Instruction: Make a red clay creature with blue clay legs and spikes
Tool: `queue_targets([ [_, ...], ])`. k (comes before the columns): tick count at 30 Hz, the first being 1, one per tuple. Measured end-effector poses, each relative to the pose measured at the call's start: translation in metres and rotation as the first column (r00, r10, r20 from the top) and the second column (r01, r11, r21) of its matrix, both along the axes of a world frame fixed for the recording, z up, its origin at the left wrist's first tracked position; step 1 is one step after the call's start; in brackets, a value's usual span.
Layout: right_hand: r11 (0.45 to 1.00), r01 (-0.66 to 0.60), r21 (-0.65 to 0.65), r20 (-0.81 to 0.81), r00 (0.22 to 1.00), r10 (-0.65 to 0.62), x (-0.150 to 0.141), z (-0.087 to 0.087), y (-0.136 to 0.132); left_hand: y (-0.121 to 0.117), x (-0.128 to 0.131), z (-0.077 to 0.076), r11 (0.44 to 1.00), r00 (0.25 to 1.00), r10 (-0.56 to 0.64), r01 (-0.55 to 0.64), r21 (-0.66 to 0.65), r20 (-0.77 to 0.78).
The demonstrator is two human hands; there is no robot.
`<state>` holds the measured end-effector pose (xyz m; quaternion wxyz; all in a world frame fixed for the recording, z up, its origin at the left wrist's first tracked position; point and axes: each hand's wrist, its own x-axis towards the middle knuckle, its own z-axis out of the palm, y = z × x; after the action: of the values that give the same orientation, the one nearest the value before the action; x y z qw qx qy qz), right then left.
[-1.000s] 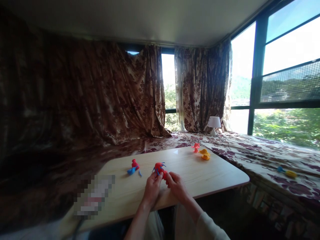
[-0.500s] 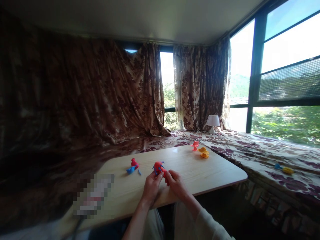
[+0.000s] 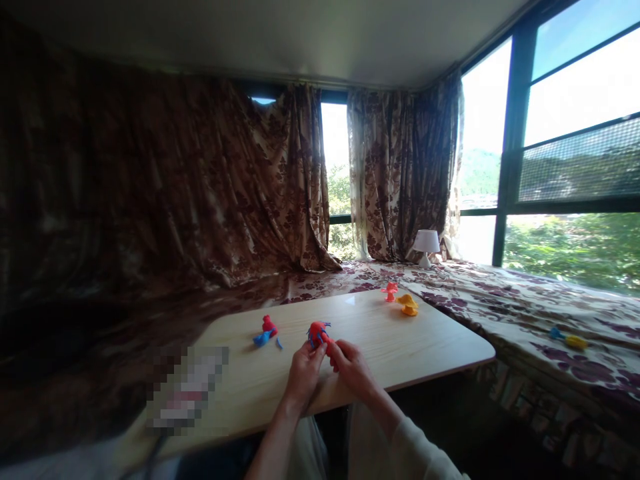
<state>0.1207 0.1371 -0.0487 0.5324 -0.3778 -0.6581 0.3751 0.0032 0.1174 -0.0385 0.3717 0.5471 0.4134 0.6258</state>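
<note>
Both hands meet over the near part of the table around a red clay figure [image 3: 318, 331] with thin blue strips on it. My left hand [image 3: 303, 367] pinches the figure from the left. My right hand [image 3: 352, 363] is closed on its lower right part, with the fingertips partly hidden. Beyond the left hand on the table are a red clay lump [image 3: 269, 325], a blue clay lump [image 3: 262, 339] touching it, and a small separate blue strip [image 3: 279, 343].
A pink-red clay figure [image 3: 391, 291] and a yellow clay figure [image 3: 409, 305] stand at the table's [image 3: 440, 353] far right corner. Blue and yellow clay [image 3: 575, 341] lies on the flowered cover at right. A white lamp [image 3: 426, 247] stands behind. A blurred-out object [image 3: 190, 393] lies at left.
The red figure has turned or shifted very slightly between my fingers. Both hands keep the same grip and place, and the other pieces have not moved.
</note>
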Motion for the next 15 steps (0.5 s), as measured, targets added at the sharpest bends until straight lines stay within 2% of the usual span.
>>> queue_targets([
  [6, 0.994, -0.083, -0.075, -0.118, 0.990, 0.074, 0.0011, 0.0052, -0.0001, 0.0006, -0.0036, -0.0018, 0.999, 0.999, 0.038, -0.038, 0.004, -0.003],
  [15, 0.999, -0.024, -0.020, -0.032, 0.999, 0.024, 0.0007, 0.0047, -0.0028, -0.0014, -0.0026, -0.0003, 1.000, 1.000, -0.014, 0.014, -0.002, -0.013],
])
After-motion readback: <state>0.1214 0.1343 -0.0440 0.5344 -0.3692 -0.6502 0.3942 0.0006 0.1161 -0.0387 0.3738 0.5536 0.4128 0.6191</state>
